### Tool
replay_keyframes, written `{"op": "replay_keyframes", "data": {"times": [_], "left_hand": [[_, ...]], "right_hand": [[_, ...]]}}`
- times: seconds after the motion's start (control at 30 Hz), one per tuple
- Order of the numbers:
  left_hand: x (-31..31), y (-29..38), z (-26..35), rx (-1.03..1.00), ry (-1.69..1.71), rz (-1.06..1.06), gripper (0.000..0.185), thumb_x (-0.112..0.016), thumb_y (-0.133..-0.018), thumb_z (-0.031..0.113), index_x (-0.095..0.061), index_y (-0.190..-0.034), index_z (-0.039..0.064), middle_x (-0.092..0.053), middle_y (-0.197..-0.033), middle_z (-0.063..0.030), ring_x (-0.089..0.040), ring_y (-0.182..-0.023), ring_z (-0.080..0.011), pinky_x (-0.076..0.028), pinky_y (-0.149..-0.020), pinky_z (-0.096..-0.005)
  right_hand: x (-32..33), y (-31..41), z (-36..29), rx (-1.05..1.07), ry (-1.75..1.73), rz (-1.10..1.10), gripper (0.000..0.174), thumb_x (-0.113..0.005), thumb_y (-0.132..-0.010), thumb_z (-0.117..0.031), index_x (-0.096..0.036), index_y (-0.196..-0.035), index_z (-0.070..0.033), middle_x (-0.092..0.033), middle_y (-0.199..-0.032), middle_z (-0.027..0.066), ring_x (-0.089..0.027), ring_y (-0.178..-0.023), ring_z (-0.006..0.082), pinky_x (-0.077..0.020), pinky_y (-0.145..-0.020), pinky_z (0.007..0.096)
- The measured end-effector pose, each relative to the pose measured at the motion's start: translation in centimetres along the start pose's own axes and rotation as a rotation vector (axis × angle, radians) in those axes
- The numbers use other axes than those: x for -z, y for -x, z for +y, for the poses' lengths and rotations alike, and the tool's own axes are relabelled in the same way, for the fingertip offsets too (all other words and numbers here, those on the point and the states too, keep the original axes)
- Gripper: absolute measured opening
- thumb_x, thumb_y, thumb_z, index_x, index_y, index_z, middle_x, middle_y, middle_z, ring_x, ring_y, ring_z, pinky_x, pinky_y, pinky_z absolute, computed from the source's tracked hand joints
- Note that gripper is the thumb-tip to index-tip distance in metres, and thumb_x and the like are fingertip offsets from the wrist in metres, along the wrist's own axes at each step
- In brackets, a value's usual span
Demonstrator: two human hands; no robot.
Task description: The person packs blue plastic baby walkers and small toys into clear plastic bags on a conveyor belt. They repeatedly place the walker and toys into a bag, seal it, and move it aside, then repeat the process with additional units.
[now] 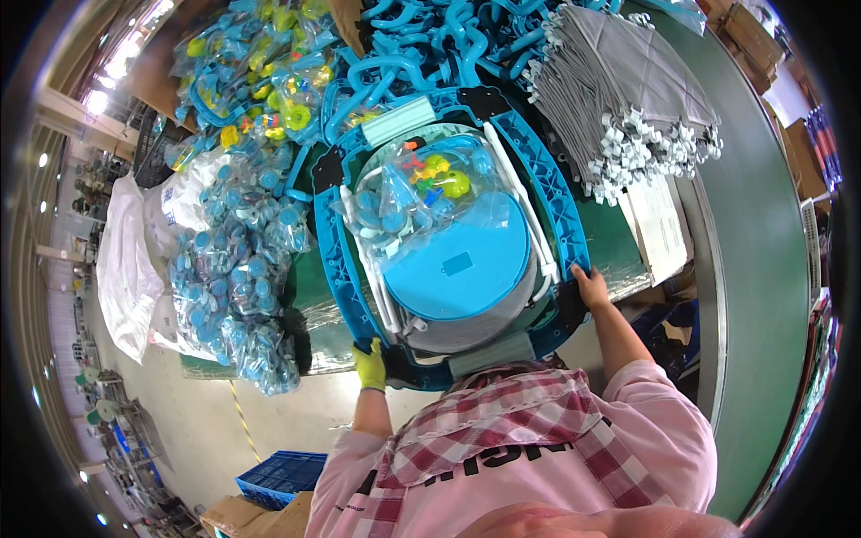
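Note:
A large blue plastic ring frame (568, 222) with black corner pieces and pale green panels lies before me, its near end close to my body. My left hand (370, 368), in a yellow-green glove, grips its near left side. On the near right side, my bare right hand (592, 288) holds the rim. Inside the frame are a round blue plastic disc (457, 269), grey fabric (484, 331) beneath it, and white tubes (521, 188) along both sides. Clear plastic bags of blue, yellow and red parts (430, 181) rest partly over the disc.
Bagged blue-capped parts (232, 289) heap up at the left beside white sacks (131, 269). Bagged toys (269, 87) and curved blue tubes (437, 40) are piled behind. Grey fabric pieces with white clips (625, 101) stack at right, near a green conveyor belt (760, 282). A blue crate (279, 474) stands low left.

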State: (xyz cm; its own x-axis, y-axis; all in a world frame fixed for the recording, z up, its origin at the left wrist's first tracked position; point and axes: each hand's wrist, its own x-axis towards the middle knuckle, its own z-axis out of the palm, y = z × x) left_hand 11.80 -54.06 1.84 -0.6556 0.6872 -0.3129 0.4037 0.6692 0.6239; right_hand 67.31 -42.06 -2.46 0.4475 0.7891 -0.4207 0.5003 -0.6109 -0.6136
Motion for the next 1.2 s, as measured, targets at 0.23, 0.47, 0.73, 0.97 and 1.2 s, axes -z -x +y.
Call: {"op": "replay_keyframes", "data": {"times": [0.23, 0.47, 0.73, 0.97, 1.2], "left_hand": [[-0.7, 6.8, -2.1, 0.001, -0.209, 0.243, 0.06, -0.069, -0.086, 0.033, -0.048, -0.133, 0.001, -0.057, -0.127, -0.0261, -0.056, -0.116, -0.0445, -0.044, -0.098, -0.0512], [-7.1, 9.9, 24.6, -1.062, 0.024, 0.136, 0.021, -0.066, -0.091, 0.017, -0.062, -0.102, 0.0, -0.061, -0.113, -0.0198, -0.053, -0.113, -0.0417, -0.038, -0.101, -0.0524], [-40.5, 24.4, 40.0, -1.341, -0.052, -0.367, 0.042, -0.072, -0.085, 0.032, -0.059, -0.119, 0.01, -0.06, -0.115, -0.0121, -0.053, -0.111, -0.033, -0.039, -0.097, -0.0469], [-56.1, 28.4, 39.0, -1.474, -0.439, -0.302, 0.037, -0.069, -0.082, 0.037, -0.063, -0.112, 0.016, -0.052, -0.128, -0.0148, -0.043, -0.126, -0.0382, -0.032, -0.104, -0.0556], [-48.7, 24.0, 43.7, -1.267, -0.385, -0.48, 0.023, -0.067, -0.081, 0.028, -0.065, -0.097, 0.012, -0.063, -0.102, -0.0107, -0.054, -0.107, -0.0344, -0.038, -0.096, -0.0507]], "right_hand": [[3.7, 5.1, 0.5, 0.066, 0.046, -0.091, 0.097, -0.071, -0.081, -0.058, -0.043, -0.139, 0.014, -0.054, -0.133, 0.0356, -0.052, -0.13, 0.0423, -0.0418, -0.108, 0.0421], [5.7, 8.6, 0.0, 0.221, -0.012, -0.276, 0.086, -0.073, -0.083, -0.05, -0.043, -0.139, 0.008, -0.06, -0.124, 0.0337, -0.058, -0.119, 0.0445, -0.0469, -0.1, 0.0453], [17.4, 4.0, 7.9, 0.367, -0.151, -0.553, 0.038, -0.066, -0.093, -0.029, -0.064, -0.118, -0.001, -0.071, -0.106, 0.0185, -0.07, -0.097, 0.0319, -0.0541, -0.086, 0.0387], [32.6, -3.4, 14.3, 0.195, -0.132, -0.363, 0.033, -0.069, -0.091, -0.018, -0.064, -0.117, 0.002, -0.072, -0.105, 0.0159, -0.071, -0.096, 0.0252, -0.0553, -0.085, 0.0347], [38.5, -11.8, -5.8, 0.915, -0.144, 0.215, 0.036, -0.071, -0.082, -0.009, -0.062, -0.117, -0.005, -0.062, -0.119, 0.0157, -0.059, -0.109, 0.037, -0.0489, -0.092, 0.0422]]}}
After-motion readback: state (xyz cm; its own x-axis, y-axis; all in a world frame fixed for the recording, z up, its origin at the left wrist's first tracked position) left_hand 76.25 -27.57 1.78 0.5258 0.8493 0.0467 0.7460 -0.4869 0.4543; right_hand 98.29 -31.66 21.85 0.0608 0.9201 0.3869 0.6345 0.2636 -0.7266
